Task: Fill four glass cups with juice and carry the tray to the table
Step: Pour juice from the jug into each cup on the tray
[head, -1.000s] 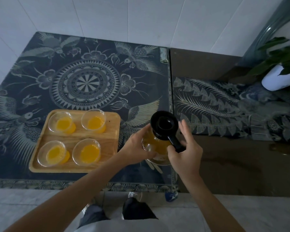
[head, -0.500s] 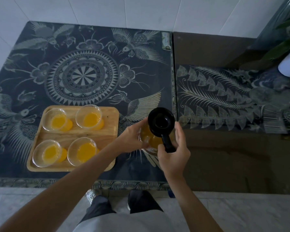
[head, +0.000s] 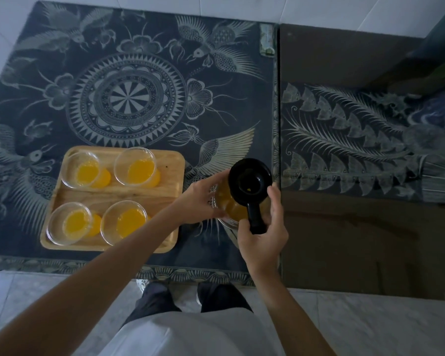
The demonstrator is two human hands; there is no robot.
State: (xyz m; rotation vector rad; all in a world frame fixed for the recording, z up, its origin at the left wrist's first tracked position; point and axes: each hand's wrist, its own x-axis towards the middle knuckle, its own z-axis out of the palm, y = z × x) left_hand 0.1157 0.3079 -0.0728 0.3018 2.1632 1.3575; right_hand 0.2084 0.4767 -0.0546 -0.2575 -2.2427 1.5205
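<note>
I note both hands on the pitcher (head: 238, 201): right hand (head: 263, 237) grips its handle, left hand (head: 203, 199) cups the glass; the tray (head: 175, 176) lies just left, nearer the left hand.

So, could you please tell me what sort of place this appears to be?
Probably a room in a home, at a serving spot. A low surface covered by a dark patterned cloth stands against a white tiled wall, with pale floor tiles below, and a wooden tray of glass cups sits on it.

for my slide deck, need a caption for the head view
Both hands steady a black-lidded glass jug beside a wooden tray of four juice-filled glass cups.
</note>
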